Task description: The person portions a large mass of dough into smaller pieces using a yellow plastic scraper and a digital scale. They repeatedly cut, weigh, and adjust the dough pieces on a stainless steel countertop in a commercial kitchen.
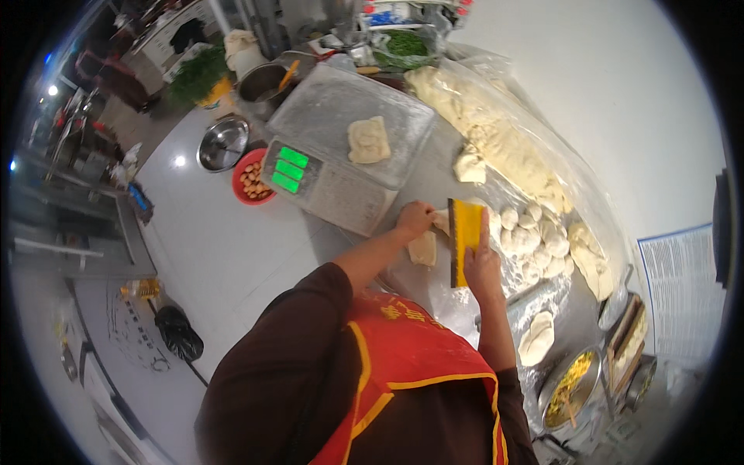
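My right hand [483, 268] grips a yellow dough scraper [468, 232] with a dark edge along its left side, the index finger stretched along the tool. The scraper stands over a strip of pale dough and hides part of it. On the strip's left end, a piece of dough [442, 221] is between the fingers of my left hand [415, 220]. Just below that hand lies a flat cut piece of dough [422, 250] on the metal worktop [407, 280]. Another lump of dough [368, 140] rests on the pan of a digital scale [349, 197] with lit green displays.
Small dough balls [532, 238] cluster right of the scraper. Behind them a long dough mass [494, 139] lies under clear plastic. A steel bowl of yellow filling [569, 389] sits lower right, near a flattened dough piece [537, 339]. Left of the scale is a red bowl of eggs [254, 178].
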Demonstrator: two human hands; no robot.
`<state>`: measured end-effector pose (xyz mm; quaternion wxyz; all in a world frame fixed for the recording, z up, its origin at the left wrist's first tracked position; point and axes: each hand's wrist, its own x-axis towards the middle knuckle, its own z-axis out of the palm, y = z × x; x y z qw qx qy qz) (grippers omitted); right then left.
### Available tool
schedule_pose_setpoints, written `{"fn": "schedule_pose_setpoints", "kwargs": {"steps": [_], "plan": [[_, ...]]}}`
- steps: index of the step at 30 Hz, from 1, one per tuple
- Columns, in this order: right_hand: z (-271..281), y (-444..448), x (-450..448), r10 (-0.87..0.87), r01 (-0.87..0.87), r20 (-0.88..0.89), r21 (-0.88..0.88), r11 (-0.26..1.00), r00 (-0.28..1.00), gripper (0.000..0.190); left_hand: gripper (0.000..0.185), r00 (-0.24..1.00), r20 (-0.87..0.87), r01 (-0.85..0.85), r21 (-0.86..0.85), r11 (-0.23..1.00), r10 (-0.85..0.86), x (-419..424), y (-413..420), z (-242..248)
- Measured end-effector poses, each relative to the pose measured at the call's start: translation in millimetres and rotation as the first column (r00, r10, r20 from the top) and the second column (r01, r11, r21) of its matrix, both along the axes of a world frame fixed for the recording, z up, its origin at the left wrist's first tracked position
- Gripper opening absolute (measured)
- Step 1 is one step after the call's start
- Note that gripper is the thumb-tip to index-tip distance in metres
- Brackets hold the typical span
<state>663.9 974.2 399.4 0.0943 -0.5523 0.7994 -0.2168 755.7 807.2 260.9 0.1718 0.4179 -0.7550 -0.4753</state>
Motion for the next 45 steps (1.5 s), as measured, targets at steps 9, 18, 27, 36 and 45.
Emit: {"fn": "schedule_pose_setpoints", "kwargs": {"steps": [9, 18, 27, 36, 45], "plan": [[-5.1, -13.0, -3.1, 0.021, -0.025, 0.053, 0.067, 0.997, 0.998, 0.086, 0.021, 0.984, -0.142, -0.122, -0.068, 0.99, 0.112, 0.7, 2.7, 8.2], [-1.8, -1.9, -5.1, 0.038, -0.08, 0.235, 0.171, 0.982, 0.971, 0.082, 0.014, 0.965, -0.195, -0.213, -0.179, 0.96, 0.178, 15.3, -0.8, 53.3], [55.5, 27.9, -21.7, -0.057, 0.15, 0.436, -0.181, 0.972, 0.898, 0.082, 0.013, 0.939, -0.21, -0.334, -0.741, 0.583, 0.271, 96.2, -118.6, 124.6], [49.6, 45.2, -23.0, -0.181, 0.255, 0.395, -0.145, 0.956, 0.901, 0.081, 0.029, 0.999, -0.04, -0.047, -0.838, 0.543, 0.025, 116.4, -111.4, 111.7], [44.3, 77.4, -32.1, -0.354, 0.435, 0.408, -0.123, 0.892, 0.842, 0.08, 0.03, 0.943, -0.252, 0.03, -0.583, 0.812, -0.217, 7.5, -74.3, 146.3]]}}
